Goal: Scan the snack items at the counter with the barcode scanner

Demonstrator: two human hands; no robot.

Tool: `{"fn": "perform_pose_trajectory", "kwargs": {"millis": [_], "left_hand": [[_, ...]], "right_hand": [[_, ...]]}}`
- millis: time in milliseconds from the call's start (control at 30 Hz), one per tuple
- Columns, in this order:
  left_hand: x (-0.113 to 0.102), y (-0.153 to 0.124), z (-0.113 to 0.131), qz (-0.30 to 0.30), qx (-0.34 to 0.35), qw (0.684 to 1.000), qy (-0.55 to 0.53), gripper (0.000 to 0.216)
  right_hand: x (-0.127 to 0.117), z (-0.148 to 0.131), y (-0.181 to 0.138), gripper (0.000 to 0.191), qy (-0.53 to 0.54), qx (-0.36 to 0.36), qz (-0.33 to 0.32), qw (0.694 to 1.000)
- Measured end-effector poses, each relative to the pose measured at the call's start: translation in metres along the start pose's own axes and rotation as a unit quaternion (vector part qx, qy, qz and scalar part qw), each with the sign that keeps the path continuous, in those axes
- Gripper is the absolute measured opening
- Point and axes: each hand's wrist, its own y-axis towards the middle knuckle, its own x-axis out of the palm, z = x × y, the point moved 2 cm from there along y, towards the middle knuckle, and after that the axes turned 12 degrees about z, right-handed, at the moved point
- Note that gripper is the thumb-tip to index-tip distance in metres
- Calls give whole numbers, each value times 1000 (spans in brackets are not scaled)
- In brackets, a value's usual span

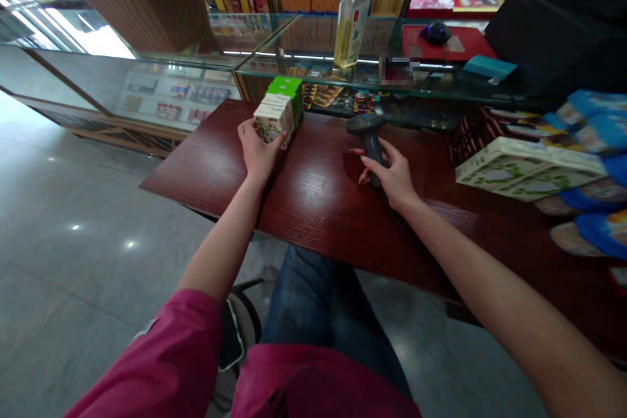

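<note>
My left hand point(259, 149) grips a small white-and-green carton point(275, 116) at the back left of the dark red wooden table point(313, 196). Right behind that carton stands a bright green box point(290, 88). In my right hand point(392, 176) is a black barcode scanner point(371, 137), held upright by its handle with the head on top. The fingers wrap loosely around the handle. A gap of bare tabletop lies between the scanner and the carton.
To the right are more white-and-green cartons point(531, 166), dark red packs point(477, 134) and blue-lidded tubs point(605, 232). Behind the table, a glass counter point(294, 46) carries a bottle of yellowish liquid point(351, 19) and a mouse point(435, 32) on a red pad.
</note>
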Motion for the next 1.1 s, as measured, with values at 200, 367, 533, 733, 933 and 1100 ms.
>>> {"fn": "perform_pose_trajectory", "kwargs": {"millis": [200, 367, 533, 733, 933, 1100], "left_hand": [[-17, -32, 48, -13, 42, 999, -2, 72], [26, -69, 83, -153, 90, 982, -66, 80], [116, -71, 90, -152, 61, 983, -80, 75], [173, -58, 92, -145, 45, 984, -98, 75], [128, -34, 89, -227, 49, 963, -140, 77], [128, -12, 94, -274, 67, 941, -185, 69]], "right_hand": [[-10, 0, 3, 47, 17, 15, 30, 999], [-33, 4, 12, 46, 20, 10, 92, 995], [-48, 6, 18, 48, 41, 31, 131, 990], [-49, 4, 18, 43, 57, 47, 142, 987], [-54, 4, 22, 34, 58, 79, 153, 983], [-57, -1, 20, 33, 95, 100, 184, 973]]}}
